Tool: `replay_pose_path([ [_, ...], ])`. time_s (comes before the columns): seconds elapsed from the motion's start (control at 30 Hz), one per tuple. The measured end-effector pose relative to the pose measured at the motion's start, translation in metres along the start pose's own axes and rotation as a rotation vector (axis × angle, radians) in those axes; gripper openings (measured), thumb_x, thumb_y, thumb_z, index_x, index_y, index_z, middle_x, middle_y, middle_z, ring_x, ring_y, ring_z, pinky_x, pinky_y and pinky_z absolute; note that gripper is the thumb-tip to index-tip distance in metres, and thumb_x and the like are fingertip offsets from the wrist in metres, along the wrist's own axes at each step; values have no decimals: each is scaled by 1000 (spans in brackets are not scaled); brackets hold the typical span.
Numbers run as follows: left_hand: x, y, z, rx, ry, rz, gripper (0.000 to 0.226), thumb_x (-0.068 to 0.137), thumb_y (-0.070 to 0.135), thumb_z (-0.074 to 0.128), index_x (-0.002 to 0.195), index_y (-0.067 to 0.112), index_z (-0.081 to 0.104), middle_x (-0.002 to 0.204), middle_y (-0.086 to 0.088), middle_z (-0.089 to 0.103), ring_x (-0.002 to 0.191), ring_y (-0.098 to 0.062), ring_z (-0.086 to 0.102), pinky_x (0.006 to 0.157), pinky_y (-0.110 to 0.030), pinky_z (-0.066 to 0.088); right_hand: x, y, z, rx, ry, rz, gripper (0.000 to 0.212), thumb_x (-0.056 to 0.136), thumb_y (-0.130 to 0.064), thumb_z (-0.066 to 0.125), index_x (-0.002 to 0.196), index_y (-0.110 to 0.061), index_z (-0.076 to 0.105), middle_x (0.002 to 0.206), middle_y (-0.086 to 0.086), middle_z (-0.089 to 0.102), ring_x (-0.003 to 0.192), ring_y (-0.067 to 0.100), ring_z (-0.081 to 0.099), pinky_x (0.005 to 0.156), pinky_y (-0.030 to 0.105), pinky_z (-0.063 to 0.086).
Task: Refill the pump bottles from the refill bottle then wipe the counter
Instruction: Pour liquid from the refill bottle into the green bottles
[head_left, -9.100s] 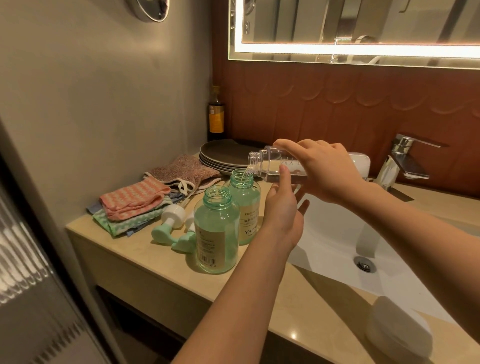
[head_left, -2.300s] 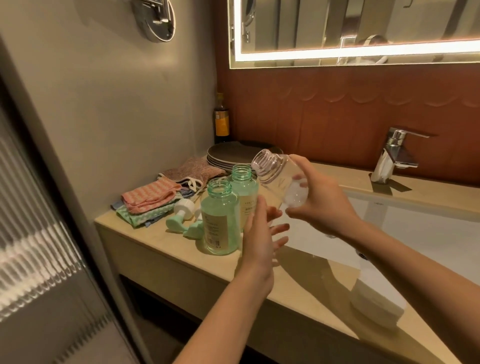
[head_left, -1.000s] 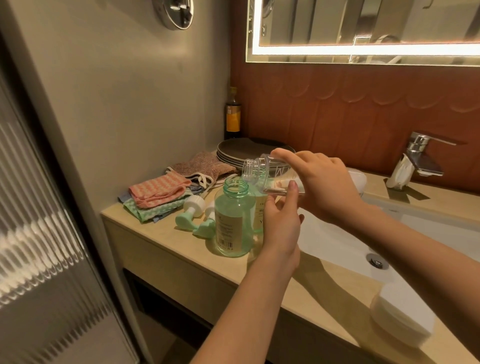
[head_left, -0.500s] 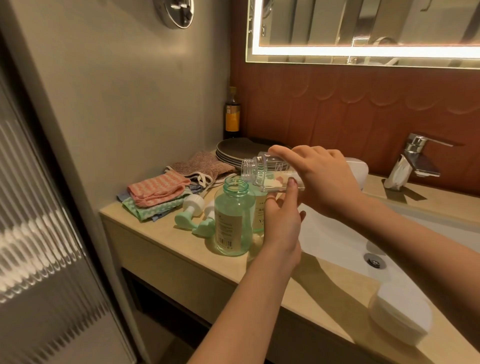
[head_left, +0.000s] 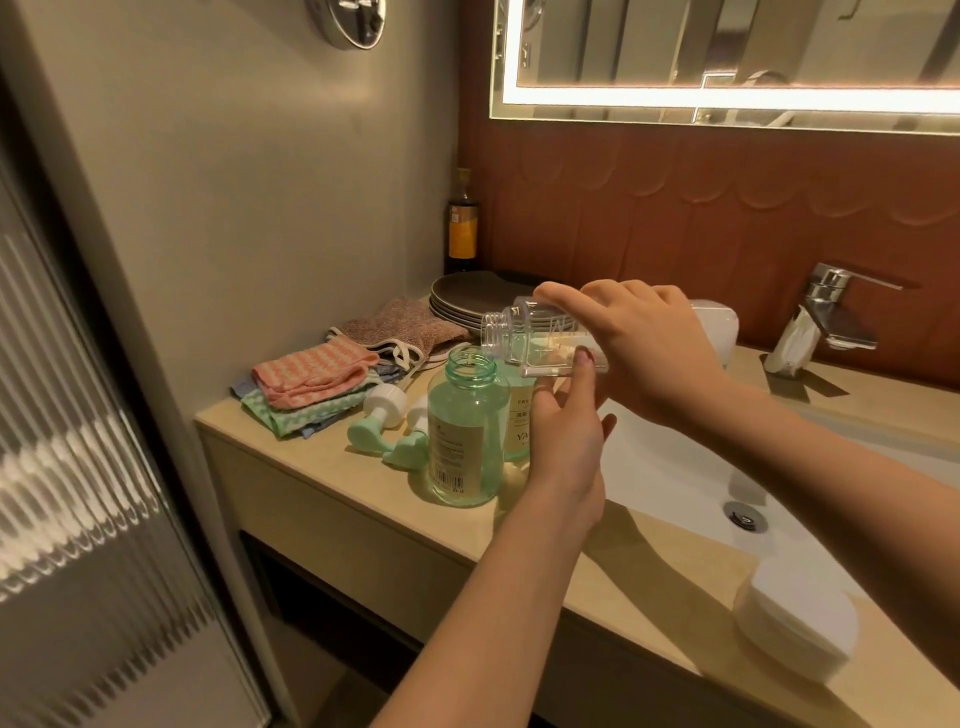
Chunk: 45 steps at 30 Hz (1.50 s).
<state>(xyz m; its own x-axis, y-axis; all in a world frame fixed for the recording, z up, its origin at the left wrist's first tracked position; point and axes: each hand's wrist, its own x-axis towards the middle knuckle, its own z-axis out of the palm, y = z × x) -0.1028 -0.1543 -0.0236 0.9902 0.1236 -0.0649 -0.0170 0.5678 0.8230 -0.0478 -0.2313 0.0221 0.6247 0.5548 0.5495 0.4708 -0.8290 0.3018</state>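
Gripping the clear refill bottle (head_left: 524, 338) from above with the right hand (head_left: 649, 353), fingers curled over its body. Holds it tipped almost level, mouth to the left, just above the open neck of the near pump bottle (head_left: 465, 436). Raises the left hand (head_left: 563, 431) underneath, fingers straight, one fingertip against the refill bottle's underside; clamps on nothing. Keeps both hands close together, meeting only at that bottle.

Finds the near pump bottle upright and uncapped on the beige counter (head_left: 332, 467), with the far pump bottle (head_left: 522, 421) just behind it, largely hidden by the left hand. Records two pump heads (head_left: 382, 415) lying on their sides just left of the bottles. Notes folded cloths (head_left: 311, 382) further left, a stack of dark plates (head_left: 467, 299) beyond them, and a dark bottle (head_left: 462, 228) in the far corner.

Locates the white sink (head_left: 675, 467) set into the counter at right, with a chrome tap (head_left: 826, 322) at its far edge and a white rounded object (head_left: 795, 629) on the near right rim. Observes a lit mirror (head_left: 727, 62) above a red-brown panelled wall (head_left: 727, 218), a plain grey wall (head_left: 234, 182) at left, and ribbed glass (head_left: 78, 467) at near left.
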Motion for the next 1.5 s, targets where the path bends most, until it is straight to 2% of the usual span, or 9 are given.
replay_pose_path([
  [0.17, -2, 2, 1, -10, -5, -3, 34, 96, 37, 46, 126, 20, 45, 124, -3, 60, 114, -17, 58, 94, -33, 48, 1, -1, 0, -8, -7, -7, 78, 87, -27, 66, 147, -38, 18, 129, 3, 52, 111, 23, 51, 89, 36, 40],
  [0.53, -4, 4, 1, -5, -16, 3, 39, 97, 37, 45, 132, 21, 45, 126, -1, 59, 115, -18, 57, 97, -34, 47, 3, 1, -2, -19, -10, -25, 78, 89, -28, 65, 148, -38, 15, 132, 4, 50, 116, 23, 49, 92, 36, 39],
  [0.77, -5, 5, 1, -21, -12, 2, 37, 97, 36, 45, 130, 20, 46, 124, -1, 60, 112, -16, 58, 90, -30, 48, 4, 1, -2, -30, 4, -34, 73, 89, -28, 63, 147, -37, 20, 127, 5, 54, 109, 25, 53, 89, 38, 42],
  [1.0, -7, 6, 2, -32, -14, 2, 35, 97, 35, 45, 128, 21, 47, 123, -1, 60, 111, -16, 59, 87, -29, 49, 4, 1, -4, -32, 0, -41, 73, 90, -25, 62, 148, -36, 18, 130, 5, 52, 112, 25, 52, 91, 39, 41],
  [1.2, -9, 7, 2, -33, -23, 3, 33, 97, 36, 45, 126, 21, 47, 124, 0, 59, 113, -17, 58, 92, -31, 48, 5, 2, -4, -35, 2, -49, 73, 91, -24, 61, 148, -36, 18, 130, 6, 53, 111, 25, 52, 90, 39, 42],
  [1.33, -10, 9, 2, -31, -25, -1, 23, 97, 35, 44, 118, 25, 47, 121, 2, 59, 112, -16, 58, 93, -32, 48, 5, 2, -4, -24, -1, -48, 73, 90, -23, 62, 148, -35, 20, 129, 7, 53, 111, 26, 53, 90, 40, 42],
  [1.5, -9, 9, 2, -37, -25, -3, 26, 97, 35, 44, 120, 23, 46, 120, 3, 58, 113, -16, 57, 96, -33, 47, 6, 2, -4, -34, 2, -52, 73, 89, -22, 63, 148, -35, 21, 128, 7, 54, 110, 26, 53, 89, 39, 41],
])
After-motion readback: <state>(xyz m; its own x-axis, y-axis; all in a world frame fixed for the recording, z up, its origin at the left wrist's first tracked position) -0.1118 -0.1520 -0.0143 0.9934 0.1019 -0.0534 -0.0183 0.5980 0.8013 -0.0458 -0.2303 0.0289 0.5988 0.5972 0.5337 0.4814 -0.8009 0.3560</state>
